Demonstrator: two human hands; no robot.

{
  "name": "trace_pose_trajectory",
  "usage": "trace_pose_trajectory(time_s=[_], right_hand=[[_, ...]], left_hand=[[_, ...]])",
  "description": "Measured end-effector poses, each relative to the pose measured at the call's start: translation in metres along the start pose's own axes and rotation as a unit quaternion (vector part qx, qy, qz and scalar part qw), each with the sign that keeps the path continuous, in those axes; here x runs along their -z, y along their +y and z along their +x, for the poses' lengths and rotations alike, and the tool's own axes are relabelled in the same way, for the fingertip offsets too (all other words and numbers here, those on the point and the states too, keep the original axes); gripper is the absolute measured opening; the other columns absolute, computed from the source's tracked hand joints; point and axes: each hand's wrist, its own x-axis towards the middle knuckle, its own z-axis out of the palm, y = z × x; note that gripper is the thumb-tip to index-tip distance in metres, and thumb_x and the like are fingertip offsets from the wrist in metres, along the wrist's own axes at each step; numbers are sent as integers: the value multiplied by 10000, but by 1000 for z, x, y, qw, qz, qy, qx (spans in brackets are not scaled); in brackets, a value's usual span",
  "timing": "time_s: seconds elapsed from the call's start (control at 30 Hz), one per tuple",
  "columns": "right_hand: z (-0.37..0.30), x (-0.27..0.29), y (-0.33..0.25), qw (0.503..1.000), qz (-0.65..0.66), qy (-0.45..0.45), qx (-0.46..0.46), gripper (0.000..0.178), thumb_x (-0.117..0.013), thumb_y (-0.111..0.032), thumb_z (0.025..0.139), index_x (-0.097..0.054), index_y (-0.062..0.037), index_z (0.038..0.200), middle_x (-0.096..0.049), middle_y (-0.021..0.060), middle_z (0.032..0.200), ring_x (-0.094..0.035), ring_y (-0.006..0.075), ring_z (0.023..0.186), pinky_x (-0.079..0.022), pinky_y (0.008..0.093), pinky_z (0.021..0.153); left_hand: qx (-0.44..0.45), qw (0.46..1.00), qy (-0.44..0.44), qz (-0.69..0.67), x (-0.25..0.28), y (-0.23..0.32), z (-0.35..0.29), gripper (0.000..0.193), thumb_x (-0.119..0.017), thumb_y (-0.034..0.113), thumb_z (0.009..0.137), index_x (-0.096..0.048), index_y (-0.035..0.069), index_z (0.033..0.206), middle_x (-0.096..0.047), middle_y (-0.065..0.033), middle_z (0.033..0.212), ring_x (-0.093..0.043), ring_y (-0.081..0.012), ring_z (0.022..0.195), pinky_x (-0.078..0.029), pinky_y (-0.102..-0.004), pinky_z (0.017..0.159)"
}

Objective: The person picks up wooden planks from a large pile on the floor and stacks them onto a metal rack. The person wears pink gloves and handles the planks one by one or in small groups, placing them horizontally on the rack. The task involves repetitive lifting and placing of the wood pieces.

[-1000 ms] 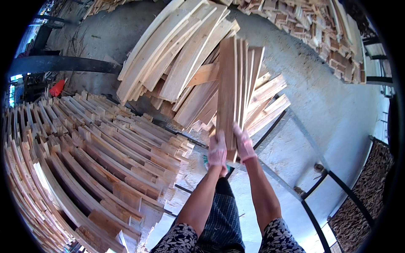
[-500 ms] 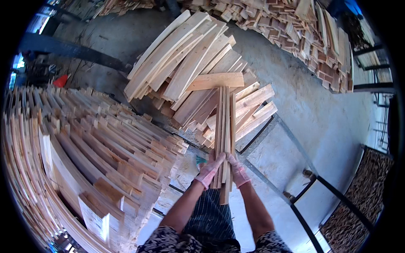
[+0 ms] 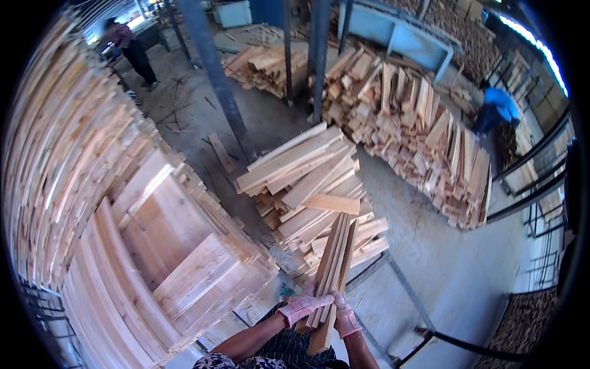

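Note:
A bundle of several narrow wooden slats (image 3: 332,265) stands on edge in front of me, gripped from both sides low down. My left hand (image 3: 300,307), in a pink knit glove, wraps around its left side. My right hand (image 3: 346,318), gloved the same, presses on its right side. Just beyond the slats lies a loose pile of short planks (image 3: 310,184) on the concrete floor. A tall stacked wall of planks (image 3: 123,203) rises close on my left.
A larger heap of cut wood (image 3: 418,132) lies further back right. A steel post (image 3: 215,80) stands behind the near pile. One person (image 3: 132,49) stands far left, another in blue (image 3: 495,107) bends at the far right. Metal rails (image 3: 405,289) run along the floor.
The view has tilted up, showing more of the yard. The slat bundle has dropped lower and closer to my body, still held between both hands.

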Motion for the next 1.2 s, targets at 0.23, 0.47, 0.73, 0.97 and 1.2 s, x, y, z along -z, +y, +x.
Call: trace_pose_trajectory(time_s=[0.23, 0.47, 0.73, 0.97, 1.2], right_hand=[[-78, -144, -76, 950, -196, -148, 192, 611, -732, -308, 922, -524, -29, 1424, -672, 98, 1229, -673, 225, 1082, -557, 391, 957], [-142, -300, -71, 878, -304, -328, 172, 816, -773, -293, 840, -384, -77, 1524, -600, 124, 1318, -630, 224, 1159, -530, 359, 1000], [-103, -421, 9, 540, -750, -194, 327, 919, -785, -406, 805, -339, -117, 1555, -613, 195, 1211, -654, 326, 1068, -533, 421, 953], [-85, -440, 70, 269, -904, -40, 331, 966, -739, -519, 827, -252, -144, 1573, -557, 295, 1251, -625, 462, 1097, -517, 504, 950], [-105, -434, 64, 283, -872, -19, 398, 902, -671, -600, 858, -320, -135, 1547, -561, 293, 1262, -596, 440, 1189, -494, 527, 975]], left_hand=[[-312, 938, 142, -46, 17, 69, -77, 1137, -848, 425, 806, -153, 19, 1611, -473, -219, 1476, -497, -319, 1348, -401, -418, 1138], [-406, 872, 244, -121, 67, 120, -249, 1075, -812, 266, 888, -78, 0, 1626, -351, -180, 1574, -326, -263, 1460, -301, -384, 1204], [-358, 793, 473, -141, 139, 22, -425, 1040, -807, 136, 831, -143, -10, 1618, -508, -187, 1426, -575, -244, 1173, -527, -351, 963], [188, 720, 642, 186, 205, -58, -540, 934, -781, 376, 786, -343, 53, 1546, -494, -300, 1384, -521, -475, 1289, -456, -540, 1060], [220, 640, 661, 324, 284, -99, -514, 901, -739, 499, 799, -374, 117, 1528, -400, -302, 1488, -456, -468, 1341, -420, -564, 1078]])
